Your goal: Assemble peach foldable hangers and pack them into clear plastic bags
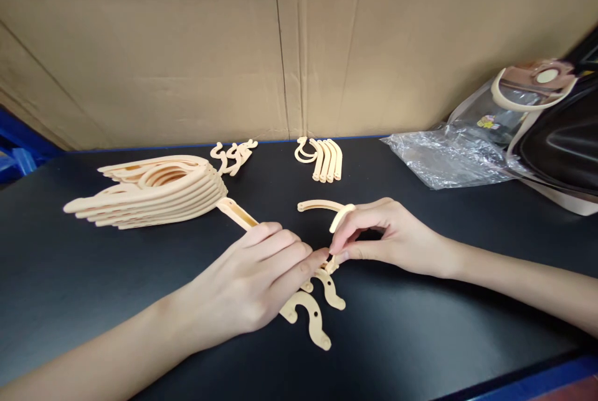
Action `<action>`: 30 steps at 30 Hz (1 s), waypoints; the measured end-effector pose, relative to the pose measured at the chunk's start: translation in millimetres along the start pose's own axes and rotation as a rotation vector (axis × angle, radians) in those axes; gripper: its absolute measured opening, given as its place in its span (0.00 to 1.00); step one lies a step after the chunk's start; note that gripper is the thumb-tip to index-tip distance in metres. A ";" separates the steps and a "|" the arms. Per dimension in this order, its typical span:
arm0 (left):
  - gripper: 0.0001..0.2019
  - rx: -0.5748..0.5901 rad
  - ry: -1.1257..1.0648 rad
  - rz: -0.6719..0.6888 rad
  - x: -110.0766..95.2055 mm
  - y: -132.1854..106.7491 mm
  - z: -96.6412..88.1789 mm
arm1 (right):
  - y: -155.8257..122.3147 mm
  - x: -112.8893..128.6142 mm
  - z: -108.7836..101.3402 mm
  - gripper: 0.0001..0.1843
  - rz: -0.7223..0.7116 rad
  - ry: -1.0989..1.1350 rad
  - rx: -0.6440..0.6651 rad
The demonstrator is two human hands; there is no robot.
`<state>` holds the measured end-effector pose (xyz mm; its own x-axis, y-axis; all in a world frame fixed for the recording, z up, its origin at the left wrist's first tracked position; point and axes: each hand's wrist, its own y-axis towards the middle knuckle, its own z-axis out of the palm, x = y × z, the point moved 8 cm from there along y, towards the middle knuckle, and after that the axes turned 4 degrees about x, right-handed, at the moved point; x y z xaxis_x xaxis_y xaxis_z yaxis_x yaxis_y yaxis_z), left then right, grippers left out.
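My left hand [261, 276] is closed around a cream plastic hanger arm [237, 214], whose far end sticks out past the knuckles. Opposite it, my right hand [392, 236] pinches a curved hanger piece [342, 218]; part of it is hidden by the fingers. Both sets of fingertips meet at a small joint end [331, 265], where the exact fit is hidden. Below the fingers lie a hook-shaped hanger piece [315, 320] and another hook-shaped piece [332, 292], each with a small hole. A curved strip [320, 205] lies just beyond my right fingers.
On the left rests a stack of folded hangers [163, 195]. Several small hook pieces [233, 155] and a row of curved arms [329, 160] lie at the back, before a cardboard wall [187, 46]. A clear plastic bag [443, 155], a bottle [532, 86] and a black bag [565, 139] occupy the right.
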<state>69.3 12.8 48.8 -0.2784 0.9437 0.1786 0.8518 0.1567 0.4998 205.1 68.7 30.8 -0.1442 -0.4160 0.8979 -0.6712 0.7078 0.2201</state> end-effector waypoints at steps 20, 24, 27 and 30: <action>0.14 0.001 0.155 0.010 -3.0 0.4 0.5 | -2.8 10.6 -2.1 0.04 -0.069 -0.192 -0.082; 0.15 -0.018 0.146 0.001 -2.7 1.4 -1.5 | -6.1 13.5 -1.9 0.04 -0.084 -0.269 -0.115; 0.15 -0.029 0.145 -0.007 -2.7 1.7 -2.2 | -7.9 14.7 -0.2 0.04 -0.091 -0.301 -0.115; 0.14 -0.040 0.145 -0.015 -3.3 0.6 -1.9 | -8.8 16.2 0.2 0.04 -0.108 -0.315 -0.128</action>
<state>70.0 9.3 50.2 -0.3543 0.8890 0.2900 0.8296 0.1558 0.5361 208.5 55.6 43.4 -0.3080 -0.6335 0.7098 -0.6014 0.7077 0.3708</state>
